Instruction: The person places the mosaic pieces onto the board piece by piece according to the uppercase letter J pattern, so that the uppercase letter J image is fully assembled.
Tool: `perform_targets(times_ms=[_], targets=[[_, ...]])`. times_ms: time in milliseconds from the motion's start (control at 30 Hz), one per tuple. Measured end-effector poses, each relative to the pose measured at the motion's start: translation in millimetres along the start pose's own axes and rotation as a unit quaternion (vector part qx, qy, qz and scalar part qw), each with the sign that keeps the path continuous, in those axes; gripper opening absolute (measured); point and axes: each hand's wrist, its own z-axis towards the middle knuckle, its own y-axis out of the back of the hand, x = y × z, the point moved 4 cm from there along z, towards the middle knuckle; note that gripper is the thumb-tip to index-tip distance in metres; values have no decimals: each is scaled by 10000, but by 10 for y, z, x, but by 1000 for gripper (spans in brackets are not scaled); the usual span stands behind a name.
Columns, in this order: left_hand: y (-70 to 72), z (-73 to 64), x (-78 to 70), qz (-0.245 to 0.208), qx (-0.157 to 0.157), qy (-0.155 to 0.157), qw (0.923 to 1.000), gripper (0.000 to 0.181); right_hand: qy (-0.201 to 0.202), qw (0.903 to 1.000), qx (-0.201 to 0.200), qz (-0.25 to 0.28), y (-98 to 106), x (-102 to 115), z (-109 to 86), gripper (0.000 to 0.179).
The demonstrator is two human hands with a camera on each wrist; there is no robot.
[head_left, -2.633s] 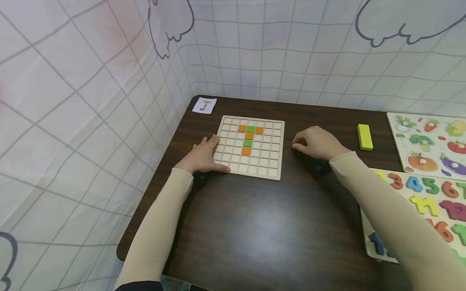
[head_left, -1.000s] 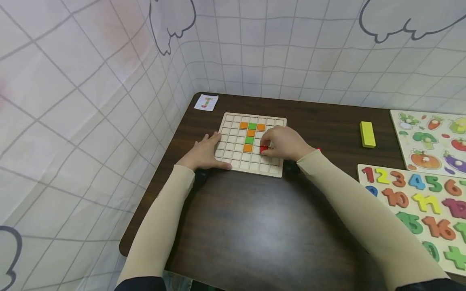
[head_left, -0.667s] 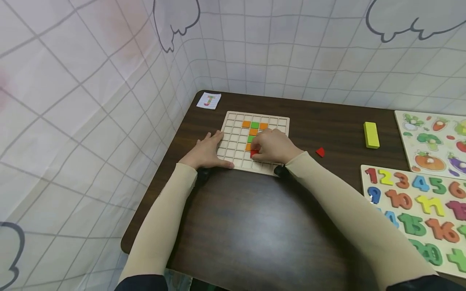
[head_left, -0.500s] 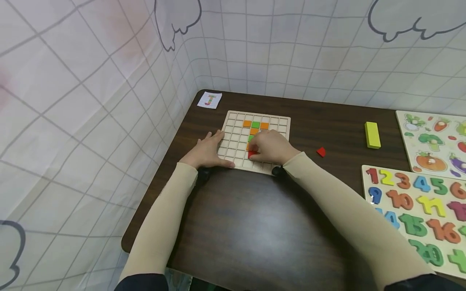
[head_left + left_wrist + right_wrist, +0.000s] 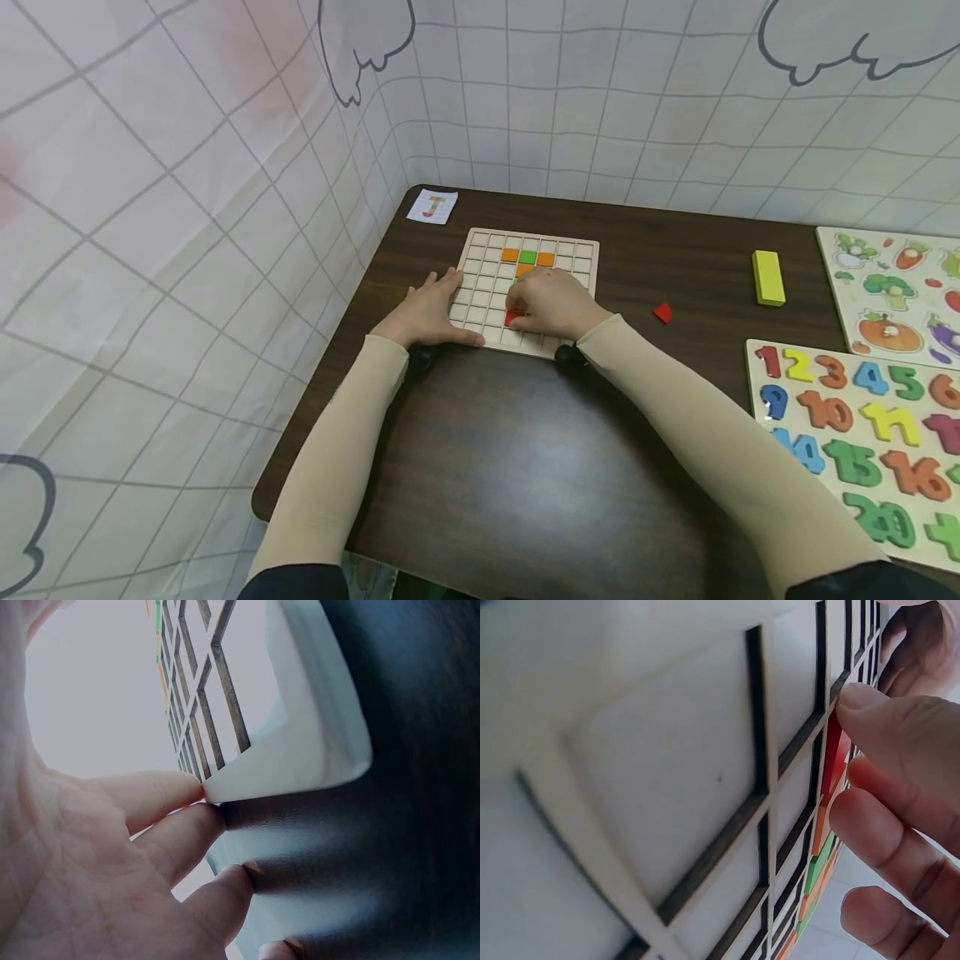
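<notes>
A pale wooden grid board (image 5: 480,288) lies on the dark table with orange tiles (image 5: 510,255) and green tiles (image 5: 528,257) set in a T-like shape. My left hand (image 5: 426,315) rests along the board's left side, fingers spread and thumb at its near edge; in the left wrist view the fingertips (image 5: 214,814) touch the rim. My right hand (image 5: 553,302) pinches a red tile (image 5: 513,319) between thumb and fingers, at the lower end of the coloured column. In the right wrist view the red tile (image 5: 832,754) sits down at the grid, in line with the orange and green ones.
A small red piece (image 5: 663,312) lies right of the board, and a yellow block (image 5: 768,277) further right. A number puzzle (image 5: 817,433) and a vegetable puzzle (image 5: 862,292) fill the table's right side. A card with a coloured J-like pattern (image 5: 432,207) lies at the back left.
My right hand has come from the table onto the board with a red tile, then slid left to the coloured column. The red piece on the table came into view. My left hand stays put.
</notes>
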Motion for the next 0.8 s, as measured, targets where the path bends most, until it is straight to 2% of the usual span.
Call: perform_targets(times_ms=[267, 367, 600, 800], targets=[[8, 32, -31, -52, -21, -11, 10000, 128, -90, 9999, -78, 37, 49, -107, -89, 14], [12, 33, -40, -48, -46, -4, 10000, 128, -245, 9996, -49, 105, 77, -191, -168, 13], [-6, 16, -32, -96, -44, 34, 9999, 126, -534, 9982, 19, 274, 182, -456, -501, 16], [-28, 13, -4, -61, -75, 50, 9999, 125, -666, 9976, -25, 179, 278, -776, -846, 17]])
